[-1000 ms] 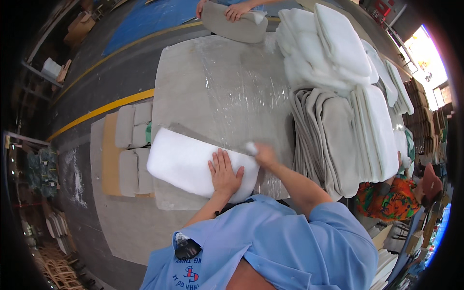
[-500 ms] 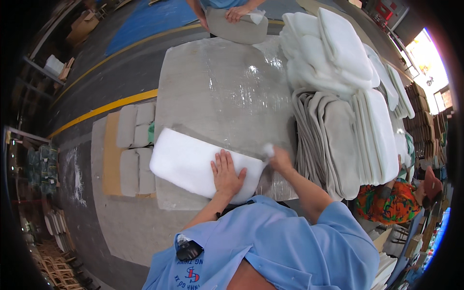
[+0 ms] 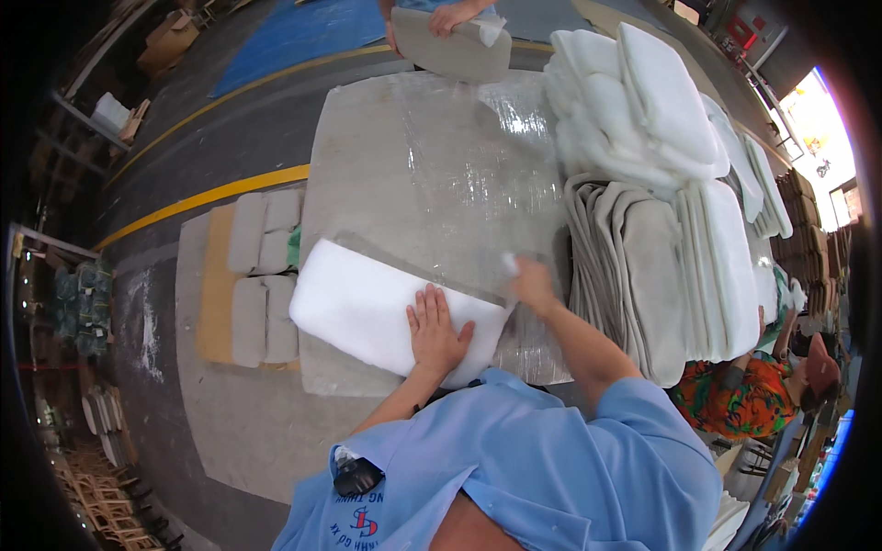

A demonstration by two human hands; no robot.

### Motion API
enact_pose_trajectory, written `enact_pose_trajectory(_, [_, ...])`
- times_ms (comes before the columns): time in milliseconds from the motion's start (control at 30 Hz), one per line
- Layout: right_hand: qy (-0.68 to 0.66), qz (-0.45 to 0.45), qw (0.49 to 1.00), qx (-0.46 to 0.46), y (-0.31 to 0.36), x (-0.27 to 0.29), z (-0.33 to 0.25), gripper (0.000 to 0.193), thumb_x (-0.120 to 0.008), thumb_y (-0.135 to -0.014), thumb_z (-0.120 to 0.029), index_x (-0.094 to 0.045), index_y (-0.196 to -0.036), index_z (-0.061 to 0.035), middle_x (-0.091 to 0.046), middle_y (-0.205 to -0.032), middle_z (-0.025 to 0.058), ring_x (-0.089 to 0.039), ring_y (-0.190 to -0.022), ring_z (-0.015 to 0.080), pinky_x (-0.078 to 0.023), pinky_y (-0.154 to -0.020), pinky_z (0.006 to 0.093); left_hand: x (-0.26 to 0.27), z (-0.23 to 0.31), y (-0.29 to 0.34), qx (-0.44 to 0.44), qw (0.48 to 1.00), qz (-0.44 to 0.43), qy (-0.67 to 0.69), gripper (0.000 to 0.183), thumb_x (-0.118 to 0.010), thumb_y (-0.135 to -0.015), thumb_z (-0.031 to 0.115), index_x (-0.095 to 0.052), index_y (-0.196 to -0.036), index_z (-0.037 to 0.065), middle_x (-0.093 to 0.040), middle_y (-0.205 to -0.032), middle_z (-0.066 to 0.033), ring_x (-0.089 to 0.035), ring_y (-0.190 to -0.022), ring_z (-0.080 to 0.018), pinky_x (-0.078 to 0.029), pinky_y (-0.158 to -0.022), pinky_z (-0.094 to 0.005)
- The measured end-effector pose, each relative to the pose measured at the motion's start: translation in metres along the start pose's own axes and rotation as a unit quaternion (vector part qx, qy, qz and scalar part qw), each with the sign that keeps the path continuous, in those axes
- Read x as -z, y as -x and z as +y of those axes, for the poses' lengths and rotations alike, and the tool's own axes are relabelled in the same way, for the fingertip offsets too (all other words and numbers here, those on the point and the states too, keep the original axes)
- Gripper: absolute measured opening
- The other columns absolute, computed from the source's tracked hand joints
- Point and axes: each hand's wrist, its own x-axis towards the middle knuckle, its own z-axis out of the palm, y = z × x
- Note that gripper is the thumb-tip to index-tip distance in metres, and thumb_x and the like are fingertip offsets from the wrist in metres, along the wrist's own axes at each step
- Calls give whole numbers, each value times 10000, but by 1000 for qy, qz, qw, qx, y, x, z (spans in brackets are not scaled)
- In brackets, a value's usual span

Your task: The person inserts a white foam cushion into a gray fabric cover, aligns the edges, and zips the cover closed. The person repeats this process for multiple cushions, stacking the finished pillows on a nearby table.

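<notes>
head view: the left hand (image 3: 437,332) lies flat, fingers spread, on a white foam pad (image 3: 367,308) at the near edge of the plastic-covered table (image 3: 423,156). the right hand (image 3: 533,283), blurred, pinches the pad's right corner, just beside a stack of grey covers (image 3: 634,266).

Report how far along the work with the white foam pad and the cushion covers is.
Done: a batch of filled grey cushions lies on a pallet beside the table. In hand: the left hand lies flat on a white foam pad on the plastic-wrapped table, while the right hand grips its corner. Left: a row of grey covers and a heap of white pads wait at the right.
</notes>
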Motion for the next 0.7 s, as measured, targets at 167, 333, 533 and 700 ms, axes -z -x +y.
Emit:
enact_pose_trajectory(167, [2,-143,989,47,36,51,20,273,-702,-899,-222,-679,-1120,-64,-743,-1098,231,-693,-1063,455,-540,-910,542,-4,-5,5,3,1000,6,-19,978,-546,-989,592,-242,-1641,-69,-187,-1740,-253,-110,-1623,-438,-46,-1301,-600])
enact_pose_trajectory(333, [27,-255,962,99,62,29,-21,328,-763,-888,-308,-696,-1075,-47,-743,-1059,228,-701,-1058,432,-544,-911,517,-3,-8,3,11,999,4,-32,977,-520,-995,608,-243,-1641,-71,-179,-1741,-258,-103,-1624,-440,-35,-1298,-605])
enact_pose_trajectory(533, [-213,64,971,-89,12,58,40,291,-730,-981,-302,-739,-1030,-15,-769,-998,205,-743,-937,363,-557,-832,452,-5,-4,0,-18,999,2,-31,981,-505,-999,622,-242,-1642,-71,-171,-1743,-259,-99,-1624,-442,-33,-1297,-606])
enact_pose_trajectory(700, [-117,-20,993,-15,-6,55,-11,396,-720,-977,-409,-752,-1076,-26,-774,-1038,203,-742,-971,368,-566,-872,451,-7,-9,1,-12,1000,3,-22,977,-532,-996,608,-242,-1645,-63,-168,-1743,-259,-96,-1623,-446,-43,-1294,-614])
